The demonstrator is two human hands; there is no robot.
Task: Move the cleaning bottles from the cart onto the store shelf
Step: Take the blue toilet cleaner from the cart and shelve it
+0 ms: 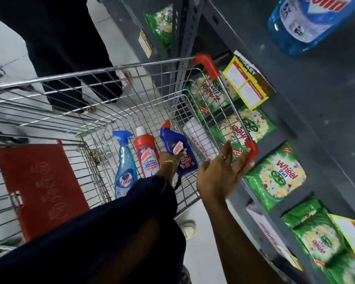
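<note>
Three cleaning bottles lie on the floor of the wire cart [90, 72]: a pale blue Colin spray bottle [124, 167], a red Harpic bathroom cleaner [147, 152] and a dark blue Harpic bottle [173, 143]. My left hand [169, 158], in a dark sleeve, reaches down into the cart and its fingers are closed on the dark blue Harpic bottle. My right hand [221, 173] is spread flat, fingers apart, with its fingertips touching the cart's red corner guard [251, 149]. The grey store shelf [295, 103] stands right beside the cart.
Green Wheel detergent packs [275, 177] fill the lower shelf levels, with yellow price tags [244, 83]. A blue Colin refill bottle [307, 21] lies on the upper shelf. Another person in dark trousers [70, 48] stands beyond the cart. A red seat flap [39, 187] is at the cart's left.
</note>
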